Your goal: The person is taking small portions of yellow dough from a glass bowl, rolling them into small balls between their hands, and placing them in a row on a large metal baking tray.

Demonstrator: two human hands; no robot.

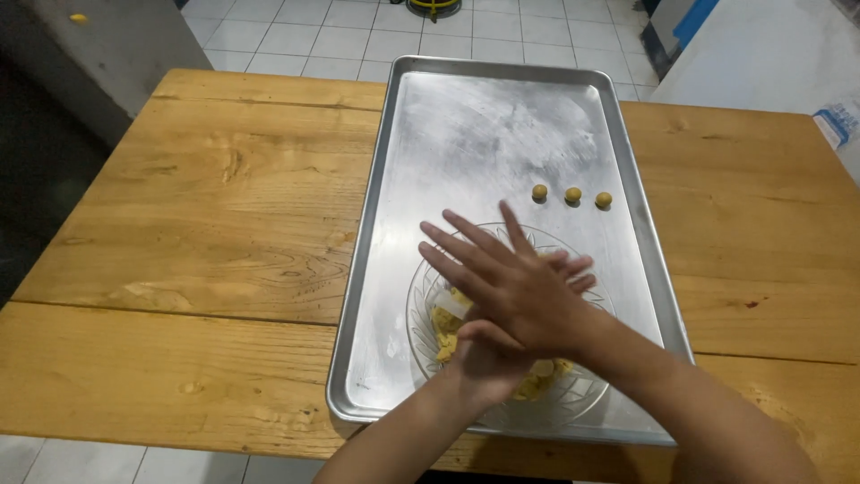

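Note:
My right hand lies flat, fingers spread, palm down on my left hand, which faces up beneath it; the left fingertips stick out to the right. Whatever is between the palms is hidden. Both hands hover over a clear glass bowl holding yellow crumbly dough. The bowl stands at the near end of a long metal baking tray. Three small round yellow dough balls sit in a row on the tray just beyond the bowl, toward its right side.
The tray rests on a wooden plank table. A white package with blue print shows at the right edge. Tiled floor lies beyond the table, with a grey block at the upper left.

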